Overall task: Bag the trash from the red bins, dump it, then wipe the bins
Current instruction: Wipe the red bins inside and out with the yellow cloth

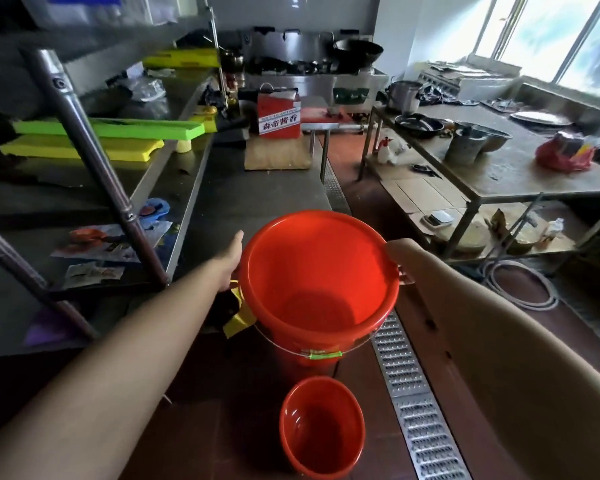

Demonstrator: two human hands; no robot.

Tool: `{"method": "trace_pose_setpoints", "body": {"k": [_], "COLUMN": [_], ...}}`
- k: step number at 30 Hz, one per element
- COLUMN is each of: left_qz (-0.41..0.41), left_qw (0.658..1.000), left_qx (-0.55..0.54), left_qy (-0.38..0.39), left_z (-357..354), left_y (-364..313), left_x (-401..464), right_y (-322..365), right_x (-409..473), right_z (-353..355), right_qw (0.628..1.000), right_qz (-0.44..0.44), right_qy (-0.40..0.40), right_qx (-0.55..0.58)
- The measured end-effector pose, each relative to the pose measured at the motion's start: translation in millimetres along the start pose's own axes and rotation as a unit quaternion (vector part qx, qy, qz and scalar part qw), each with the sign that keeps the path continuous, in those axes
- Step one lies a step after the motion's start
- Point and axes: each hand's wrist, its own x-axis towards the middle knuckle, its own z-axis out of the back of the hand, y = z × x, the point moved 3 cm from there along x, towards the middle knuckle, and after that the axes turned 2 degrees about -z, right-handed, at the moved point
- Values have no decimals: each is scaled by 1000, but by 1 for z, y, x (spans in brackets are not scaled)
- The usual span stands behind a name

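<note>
Above the small red bin (322, 426) on the floor, I hold the large red bin (317, 282) between my hands: left hand (232, 258) and right hand (400, 259) gripping opposite rims, fingers curled over the sides.

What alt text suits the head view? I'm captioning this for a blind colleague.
Two bare hands hold a large, empty red bin by its rim above a kitchen floor, left hand and right hand on opposite sides. A smaller red bin stands on the floor below, beside a metal floor drain grate.
</note>
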Motion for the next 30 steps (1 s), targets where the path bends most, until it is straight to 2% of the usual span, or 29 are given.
{"method": "trace_pose_setpoints", "body": {"k": [6,14,17,20,23,27,30], "left_qz": [6,-17,-41,-99,-165,-217,-249], "left_qw": [1000,998,996,987,964,918,895], "left_qx": [-4,33,58,125,208,328,364], "left_qy": [17,41,58,25,-5,-51,-63], "left_z": [-21,-22,-23,-14,1,31,51], "left_y": [-18,-27,-32,-40,-50,-48,-33], "left_x": [50,100,103,97,83,66,56], "right_y": [25,32,37,48,81,132,154], "right_x": [55,82,80,67,51,14,-19], "right_z": [-10,-29,-24,-23,-39,-87,-134], "right_qw": [998,991,984,970,957,932,902], "right_qz": [19,18,9,6,103,259,347], "right_qy": [-15,-43,-45,-109,-120,-88,-55], "right_qx": [-59,-126,-173,-218,-245,-239,-251]}}
